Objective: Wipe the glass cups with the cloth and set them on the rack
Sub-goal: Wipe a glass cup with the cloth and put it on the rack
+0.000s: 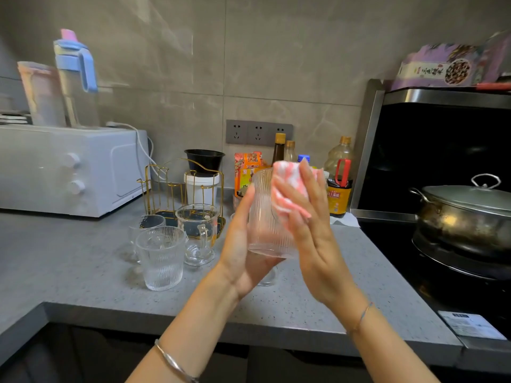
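A ribbed glass cup (266, 217) is held up above the grey counter, gripped from the left and below by my left hand (243, 244). My right hand (309, 225) presses a pink-and-white cloth (287, 186) against the cup's right side and rim, fingers curled over the cloth. On the counter to the left stand another ribbed cup (161, 261), a handled glass mug (197, 233) and a further glass (145, 230) behind. The gold wire rack (177, 186) stands behind them, with no glasses on it.
A white toaster oven (69, 170) sits at the left with bottles on top. Sauce bottles (338, 186) and packets line the wall. A lidded pot (464, 217) stands on the black stove at right. The counter edge (193, 319) runs below my arms.
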{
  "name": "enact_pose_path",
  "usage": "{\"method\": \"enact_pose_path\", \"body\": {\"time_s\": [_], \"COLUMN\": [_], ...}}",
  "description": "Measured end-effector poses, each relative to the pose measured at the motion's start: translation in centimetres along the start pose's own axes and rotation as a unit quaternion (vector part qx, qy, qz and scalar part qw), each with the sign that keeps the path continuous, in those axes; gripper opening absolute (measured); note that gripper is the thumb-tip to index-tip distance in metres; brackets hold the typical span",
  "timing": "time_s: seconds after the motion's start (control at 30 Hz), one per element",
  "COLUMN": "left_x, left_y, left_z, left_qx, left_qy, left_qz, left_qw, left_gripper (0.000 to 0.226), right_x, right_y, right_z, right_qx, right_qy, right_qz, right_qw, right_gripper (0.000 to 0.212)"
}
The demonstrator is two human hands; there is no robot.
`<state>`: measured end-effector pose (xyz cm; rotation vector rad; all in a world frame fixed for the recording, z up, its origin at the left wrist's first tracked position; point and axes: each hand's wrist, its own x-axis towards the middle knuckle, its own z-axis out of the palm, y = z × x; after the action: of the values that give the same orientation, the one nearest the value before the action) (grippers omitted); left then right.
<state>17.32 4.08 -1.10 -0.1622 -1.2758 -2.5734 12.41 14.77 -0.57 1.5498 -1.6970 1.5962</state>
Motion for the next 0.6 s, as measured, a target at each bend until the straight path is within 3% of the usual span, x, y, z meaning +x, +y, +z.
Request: {"method": "enact_pose_path", "body": {"time_s": [0.17,0.3,0.43,0.6], "left_x": [-0.1,-0.2,0.2,0.3], "left_y": [-0.4,0.2,1.3,1.3], "left_z": [-0.2,0.4,0.1,-0.1], "left_qx": [0.015,-0.006,-0.080,-0.053], "left_qy": [-0.012,0.003,-0.007,-0.010], "left_qz": [0.034,0.056,0.005,-0.009], "left_qw": [0.999,0.998,0.997,0.998], "left_gripper": [0.067,0.065,0.076,0.079], "right_x": [0.9,-0.7,-3.8,-4.6], "right_y": [0.1,-0.1,0.3,0.6], "right_z": [0.2,1.2,2.9,2.9], "right_qx": [0.098,0.081,0.014,-0.006], "right_qy": [0.020,0.024,-0.003,-0.004], "right_qz": [0.039,0.016,-0.016,-0.017], "right_qw": [0.994,0.996,1.000,1.000], "right_gripper": [0.043,0.041,0.042,0.043]}}
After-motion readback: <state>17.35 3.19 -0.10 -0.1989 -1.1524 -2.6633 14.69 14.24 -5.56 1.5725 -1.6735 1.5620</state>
